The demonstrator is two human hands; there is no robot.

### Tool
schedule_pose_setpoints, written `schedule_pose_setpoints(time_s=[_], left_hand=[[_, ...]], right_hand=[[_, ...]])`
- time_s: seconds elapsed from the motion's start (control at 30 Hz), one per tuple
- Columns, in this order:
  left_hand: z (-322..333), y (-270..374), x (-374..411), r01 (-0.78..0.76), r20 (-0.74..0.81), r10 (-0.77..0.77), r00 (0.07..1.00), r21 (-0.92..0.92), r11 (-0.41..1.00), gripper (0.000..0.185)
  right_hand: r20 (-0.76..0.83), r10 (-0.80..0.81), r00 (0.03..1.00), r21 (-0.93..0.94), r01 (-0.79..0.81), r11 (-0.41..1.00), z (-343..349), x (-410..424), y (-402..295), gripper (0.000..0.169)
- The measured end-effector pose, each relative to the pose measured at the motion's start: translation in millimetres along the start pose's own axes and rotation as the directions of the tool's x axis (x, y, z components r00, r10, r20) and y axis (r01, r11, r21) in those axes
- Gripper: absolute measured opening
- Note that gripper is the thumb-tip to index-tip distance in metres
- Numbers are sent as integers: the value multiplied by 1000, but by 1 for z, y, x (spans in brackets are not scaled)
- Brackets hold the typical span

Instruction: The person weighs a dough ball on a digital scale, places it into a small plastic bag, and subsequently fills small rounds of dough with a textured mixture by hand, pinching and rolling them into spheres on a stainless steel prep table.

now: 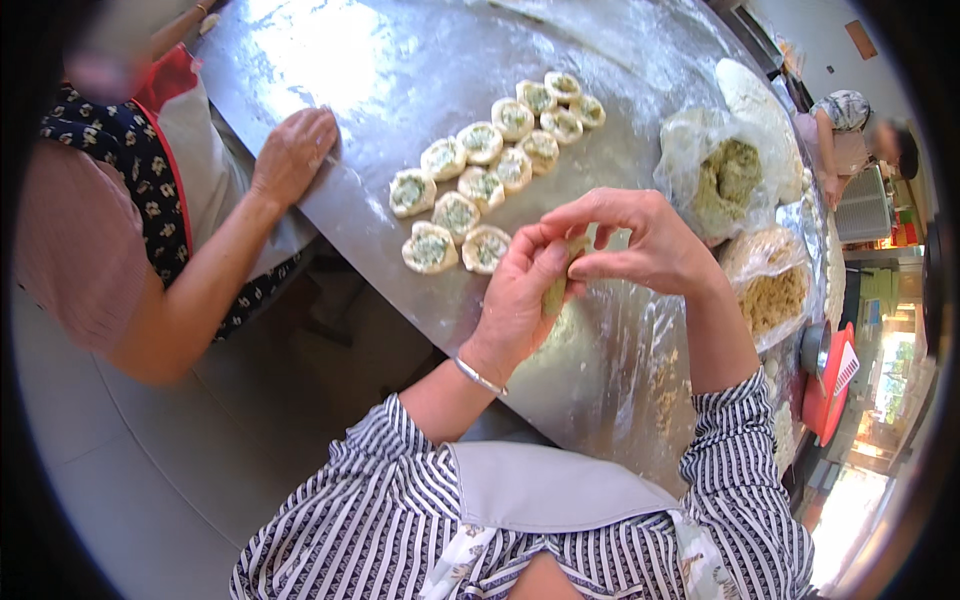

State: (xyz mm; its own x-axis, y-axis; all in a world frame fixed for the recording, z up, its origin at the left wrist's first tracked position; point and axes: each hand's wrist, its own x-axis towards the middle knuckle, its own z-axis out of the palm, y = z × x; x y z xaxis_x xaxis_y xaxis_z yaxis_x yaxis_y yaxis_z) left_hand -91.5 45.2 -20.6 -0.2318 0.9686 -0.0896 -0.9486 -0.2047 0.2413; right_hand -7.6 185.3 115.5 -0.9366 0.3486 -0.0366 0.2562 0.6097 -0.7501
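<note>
My left hand [517,292], with a silver bangle at the wrist, holds a lump of greenish filling [553,297] over the metal table. Curled over the lump's upper end is my right hand [637,240], its thumb and fingertips close around it. Whether the right fingers grip it is hidden. Just beyond my left hand, two slanting rows of small open dough cups [480,142] with pale green filling lie on the table [360,187]. The closest dough cup [486,249] is partly behind my left fingers.
To the right are a plastic bag of green filling [727,176], a bag of tan crumbly filling [772,296], a large dough mass [757,120] and a red basin [829,390]. A co-worker's hand [296,154] rests at the table's left edge. Another person [840,127] is far right.
</note>
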Motion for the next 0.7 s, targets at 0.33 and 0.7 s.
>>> schedule_pose_setpoints(time_s=[0.33, 0.7], left_hand=[[6, 3, -1, 29, -1, -29, 1000, 51, 998, 18], [21, 11, 1, 130, -66, -135, 989, -79, 988, 16]], right_hand=[[-25, -87, 996, -200, 81, 977, 3, -12, -4, 22], [-462, 188, 866, 136, -140, 981, -19, 83, 70, 10]])
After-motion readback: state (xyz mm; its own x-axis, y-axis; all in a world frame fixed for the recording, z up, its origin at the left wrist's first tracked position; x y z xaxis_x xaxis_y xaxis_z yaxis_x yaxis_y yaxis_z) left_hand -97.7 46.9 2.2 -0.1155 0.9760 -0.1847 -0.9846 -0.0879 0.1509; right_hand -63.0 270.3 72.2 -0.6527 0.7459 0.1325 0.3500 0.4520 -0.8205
